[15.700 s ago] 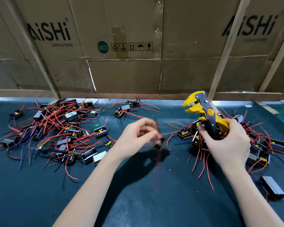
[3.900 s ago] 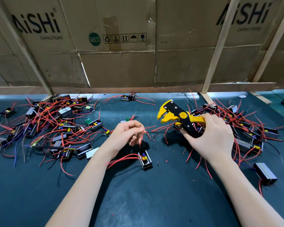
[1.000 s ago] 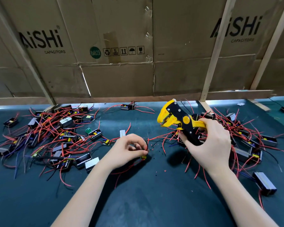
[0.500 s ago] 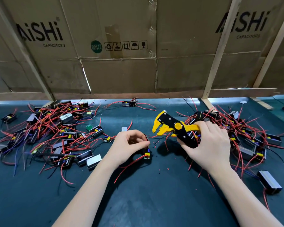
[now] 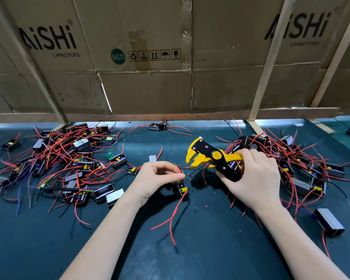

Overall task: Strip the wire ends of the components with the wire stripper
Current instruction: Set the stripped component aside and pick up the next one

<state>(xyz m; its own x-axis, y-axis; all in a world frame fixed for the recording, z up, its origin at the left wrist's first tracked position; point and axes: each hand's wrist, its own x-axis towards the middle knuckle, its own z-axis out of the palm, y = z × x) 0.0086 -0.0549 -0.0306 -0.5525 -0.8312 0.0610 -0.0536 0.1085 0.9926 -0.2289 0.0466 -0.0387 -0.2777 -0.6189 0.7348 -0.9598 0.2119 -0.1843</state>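
Observation:
My left hand (image 5: 157, 179) pinches a wire of a small component (image 5: 182, 188), which hangs just below my fingertips with red wires trailing toward me over the dark mat. My right hand (image 5: 253, 176) grips the handles of the yellow and black wire stripper (image 5: 208, 156). Its jaws point left, a short way right of and above my left fingertips, with nothing visible between them.
A large heap of components with red wires (image 5: 69, 164) lies at the left, another heap (image 5: 291, 164) at the right behind my right hand. A lone black component (image 5: 329, 221) sits at the near right. Bits of red insulation (image 5: 206, 206) dot the green mat. Cardboard walls (image 5: 150, 87) close the back.
The stripper and my right hand have shifted slightly right and down. My left hand holds the component in nearly the same place, its wires now trailing further toward me.

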